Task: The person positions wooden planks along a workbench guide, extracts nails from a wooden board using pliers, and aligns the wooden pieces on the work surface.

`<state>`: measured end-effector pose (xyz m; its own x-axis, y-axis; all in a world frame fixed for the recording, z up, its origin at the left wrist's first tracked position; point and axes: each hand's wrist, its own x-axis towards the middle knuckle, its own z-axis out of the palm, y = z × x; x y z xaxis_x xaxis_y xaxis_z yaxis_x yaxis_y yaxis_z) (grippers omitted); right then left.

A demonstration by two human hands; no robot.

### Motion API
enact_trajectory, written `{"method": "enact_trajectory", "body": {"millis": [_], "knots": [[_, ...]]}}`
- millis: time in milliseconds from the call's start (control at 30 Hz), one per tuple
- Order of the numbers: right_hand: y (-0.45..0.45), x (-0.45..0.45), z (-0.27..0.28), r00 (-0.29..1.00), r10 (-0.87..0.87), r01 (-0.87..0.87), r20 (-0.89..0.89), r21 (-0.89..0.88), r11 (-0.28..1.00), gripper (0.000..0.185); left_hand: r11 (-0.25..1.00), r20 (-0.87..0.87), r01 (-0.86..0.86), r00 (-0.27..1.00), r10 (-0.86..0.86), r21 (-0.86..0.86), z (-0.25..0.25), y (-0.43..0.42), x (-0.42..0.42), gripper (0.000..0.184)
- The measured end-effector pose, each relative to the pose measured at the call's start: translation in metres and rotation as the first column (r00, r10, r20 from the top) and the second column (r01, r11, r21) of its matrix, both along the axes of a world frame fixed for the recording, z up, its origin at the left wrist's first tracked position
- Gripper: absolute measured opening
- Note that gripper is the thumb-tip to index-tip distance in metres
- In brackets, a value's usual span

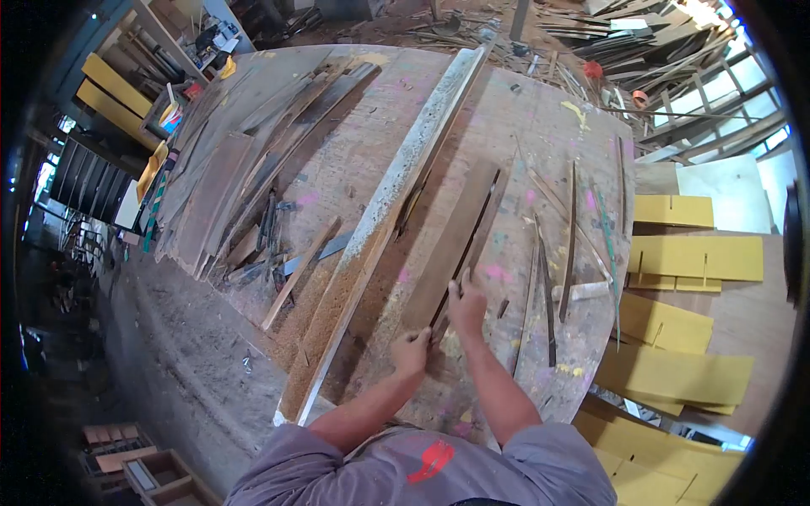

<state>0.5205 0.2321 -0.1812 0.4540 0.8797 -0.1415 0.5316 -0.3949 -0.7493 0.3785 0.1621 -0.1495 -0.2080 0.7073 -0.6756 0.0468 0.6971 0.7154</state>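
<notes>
Two hands sit a little apart. The right hand (pixel 469 308) pinches one thin dark strip (pixel 477 221). The left hand (pixel 412 350) is curled at its near end; I can't tell if it grips. One flat brown board (pixel 453 244) lies just left of the strip on the table (pixel 540 126). Left of the hands is one long, speckled beam (pixel 396 177). Well right are yellow boards (pixel 696 255).

tabletop (pixel 494 126) softly lit | glare upper right | left dim | fisheye bending
</notes>
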Motion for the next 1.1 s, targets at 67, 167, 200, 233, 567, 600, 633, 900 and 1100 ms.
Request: {"method": "enact_trajectory", "body": {"millis": [67, 167, 200, 233, 567, 600, 633, 900, 1100], "knots": [[-0.052, -0.030, -0.004, 0.998, -0.018, 0.019, -0.064, 0.012, 1.000, 0.057, 0.998, 0.108, 0.029, 0.994, -0.022, -0.057, -0.011, -0.050, -0.041, 0.023], [-0.116, -0.072, 0.027, 0.960, -0.049, -0.018, -0.276, -0.236, 0.972, 0.058, 0.981, 0.282, 0.112, 0.957, -0.065, -0.156, -0.007, -0.102, -0.102, 0.022], [-0.140, -0.088, 0.012, 0.978, 0.001, -0.028, -0.211, -0.125, 0.992, 0.058, 0.972, 0.345, 0.148, 0.935, -0.078, -0.182, -0.007, -0.119, -0.121, 0.021], [-0.163, -0.105, -0.019, 0.990, 0.043, -0.045, -0.138, -0.014, 0.999, 0.058, 0.968, 0.358, 0.115, 0.933, -0.030, -0.221, -0.015, -0.138, -0.139, 0.020], [-0.223, -0.232, -0.006, 0.994, 0.108, -0.108, -0.016, 0.006, 0.994, 0.057, 0.975, 0.449, 0.004, 0.888, 0.100, -0.224, -0.047, -0.218, -0.274, 0.020], [-0.217, -0.240, -0.003, 0.994, 0.109, -0.110, -0.019, -0.038, 0.993, 0.057, 0.981, 0.426, -0.029, 0.898, 0.110, -0.193, -0.051, -0.221, -0.281, 0.020], [-0.214, -0.248, 0.001, 0.994, 0.109, -0.111, -0.023, -0.079, 0.991, 0.057, 0.985, 0.419, -0.057, 0.900, 0.121, -0.161, -0.055, -0.222, -0.287, 0.020], [-0.174, -0.260, 0.002, 0.981, -0.016, 0.007, -0.192, -0.049, 0.999, 0.058, 0.980, 0.375, -0.200, 0.907, 0.190, -0.014, -0.062, -0.186, -0.272, 0.019], [-0.153, -0.243, 0.001, 0.976, 0.001, -0.007, -0.219, -0.026, 1.000, 0.058, 0.972, 0.341, -0.229, 0.918, 0.200, 0.047, -0.062, -0.164, -0.251, 0.016]]}}
